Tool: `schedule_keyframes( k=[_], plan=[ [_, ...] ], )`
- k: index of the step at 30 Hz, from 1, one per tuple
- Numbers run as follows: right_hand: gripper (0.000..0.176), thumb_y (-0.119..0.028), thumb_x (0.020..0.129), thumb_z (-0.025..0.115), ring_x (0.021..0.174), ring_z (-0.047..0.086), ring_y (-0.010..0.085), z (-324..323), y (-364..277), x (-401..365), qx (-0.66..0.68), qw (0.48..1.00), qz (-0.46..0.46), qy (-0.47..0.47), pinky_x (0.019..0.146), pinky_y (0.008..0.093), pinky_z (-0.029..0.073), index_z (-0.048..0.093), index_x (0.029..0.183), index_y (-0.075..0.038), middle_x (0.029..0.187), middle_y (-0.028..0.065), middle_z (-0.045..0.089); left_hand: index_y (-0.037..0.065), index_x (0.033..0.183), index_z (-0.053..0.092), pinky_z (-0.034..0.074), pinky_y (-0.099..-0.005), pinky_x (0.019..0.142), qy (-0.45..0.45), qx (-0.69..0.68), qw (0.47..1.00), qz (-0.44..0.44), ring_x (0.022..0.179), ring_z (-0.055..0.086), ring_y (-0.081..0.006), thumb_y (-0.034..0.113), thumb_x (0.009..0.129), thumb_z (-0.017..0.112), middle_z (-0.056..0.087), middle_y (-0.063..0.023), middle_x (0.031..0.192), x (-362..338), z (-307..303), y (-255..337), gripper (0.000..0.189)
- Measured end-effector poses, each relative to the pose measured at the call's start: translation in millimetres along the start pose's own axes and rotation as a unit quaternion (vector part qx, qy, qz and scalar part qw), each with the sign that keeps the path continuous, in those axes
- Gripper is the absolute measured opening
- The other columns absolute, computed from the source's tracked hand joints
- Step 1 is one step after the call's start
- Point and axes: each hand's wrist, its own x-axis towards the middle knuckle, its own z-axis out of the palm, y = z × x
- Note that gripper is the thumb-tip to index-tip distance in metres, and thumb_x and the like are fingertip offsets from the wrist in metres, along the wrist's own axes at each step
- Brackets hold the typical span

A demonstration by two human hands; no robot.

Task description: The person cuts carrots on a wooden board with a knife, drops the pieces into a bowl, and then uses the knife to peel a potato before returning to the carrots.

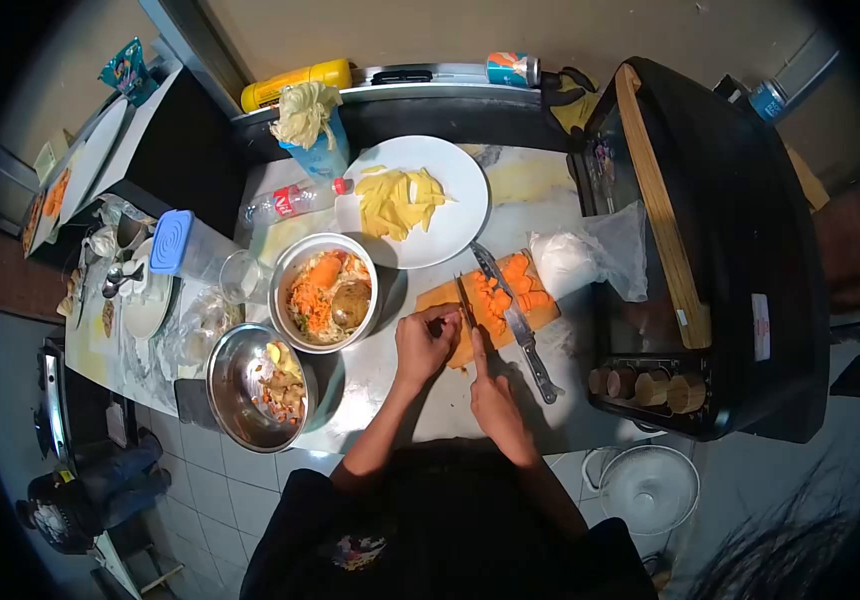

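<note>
My right hand [495, 402] grips a knife [464, 298], its index finger stretched along the top and the blade pointing away from me over the left part of the wooden cutting board [437, 297]. Close beside that blade, my left hand [424, 345] has its fingers pinched together at the board's left edge; what they hold, if anything, is too small to make out. Cut orange carrot pieces [495, 300] lie on the board's middle and right. A second, larger knife [516, 322] rests across them, its dark handle over the board's near edge.
Left of the board stand a white pot [279, 312] of shredded vegetables and a steel bowl [218, 385] with peelings. Behind lies a white plate [465, 190] with yellow strips. A plastic bag [565, 260] and a black oven [730, 250] stand right. A person [75, 510] is far left.
</note>
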Motion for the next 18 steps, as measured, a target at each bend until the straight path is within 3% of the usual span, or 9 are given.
schedule_keyframes(
  k=[2, 15, 17, 18],
  plan=[
    [0.086, 0.004, 0.082, 0.047, 0.069, 0.055, 0.0483, 4, 5, 2, 0.014, 0.999, -0.030, 0.030, 0.068, 0.0521, 0.043, 0.003, 0.150, -0.024, 0.072, 0.0319, 0.053, 0.003, 0.093, 0.071, 0.050, -0.0305, 0.060, 0.010, -0.017, 1.000, 0.023, 0.061, 0.067, -0.0240, 0.011, 0.078, 0.068, 0.067, -0.0152, 0.071, 0, 3, -6, 0.017],
    [0.086, 0.004, 0.082, 0.049, 0.065, 0.055, 0.0481, 18, 18, 7, 0.021, 0.994, -0.080, 0.072, 0.062, 0.0524, 0.042, 0.002, 0.150, -0.020, 0.063, 0.0283, 0.053, 0.004, 0.093, 0.071, 0.050, -0.0307, 0.060, 0.014, -0.002, 0.999, 0.033, 0.060, 0.066, -0.0236, 0.014, 0.079, 0.067, 0.067, -0.0148, 0.069, 1, 1, -2, 0.018],
    [0.087, 0.005, 0.081, 0.050, 0.061, 0.055, 0.0460, 16, 16, 6, 0.022, 0.992, -0.093, 0.080, 0.061, 0.0516, 0.042, 0.002, 0.150, -0.019, 0.061, 0.0275, 0.053, 0.000, 0.098, 0.070, 0.052, -0.0278, 0.069, -0.026, 0.021, 0.999, -0.009, 0.072, 0.069, -0.0182, 0.007, 0.078, 0.067, 0.071, -0.0149, 0.084, 1, -2, 3, 0.021],
    [0.087, 0.005, 0.081, 0.050, 0.061, 0.055, 0.0460, 18, 17, 5, 0.022, 0.992, -0.094, 0.080, 0.061, 0.0516, 0.042, 0.002, 0.150, -0.019, 0.061, 0.0275, 0.053, 0.000, 0.098, 0.070, 0.052, -0.0278, 0.069, -0.025, 0.021, 0.999, -0.009, 0.072, 0.069, -0.0182, 0.007, 0.078, 0.067, 0.071, -0.0149, 0.084, 1, -2, 3, 0.021]
  ],
)
